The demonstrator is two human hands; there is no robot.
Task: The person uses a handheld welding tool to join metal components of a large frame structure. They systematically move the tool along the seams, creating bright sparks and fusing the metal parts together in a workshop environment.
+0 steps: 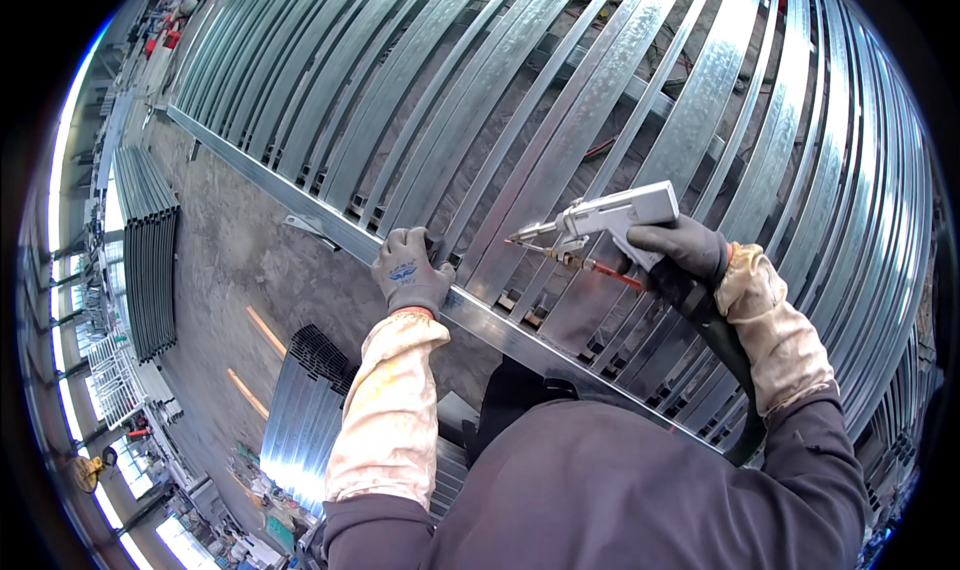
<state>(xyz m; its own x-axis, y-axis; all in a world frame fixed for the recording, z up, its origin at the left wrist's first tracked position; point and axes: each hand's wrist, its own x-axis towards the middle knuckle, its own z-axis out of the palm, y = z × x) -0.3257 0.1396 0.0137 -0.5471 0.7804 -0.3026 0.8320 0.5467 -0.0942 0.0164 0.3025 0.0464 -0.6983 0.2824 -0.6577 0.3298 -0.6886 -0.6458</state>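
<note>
My right hand (684,251), in a dark grey glove, grips a silver-white welding gun (625,210). Its narrow nozzle points left, a little above a wide galvanized steel tube (525,225). A thin feed line with brass and red parts runs under the nozzle. From the grip, a thick dark hose (735,355) trails down past my forearm. My left hand (414,273), in a grey glove with a blue print, rests on the frame's near edge rail (490,323). Its fingers curl closed beside the tube ends, against a small dark piece I cannot make out.
Long parallel galvanized tubes (400,100) form a large panel before me. A flat metal bracket (310,231) sticks out from the rail. On the concrete floor at left lie a stack of tubes (150,255), another tube bundle (300,420) and wooden strips (265,330).
</note>
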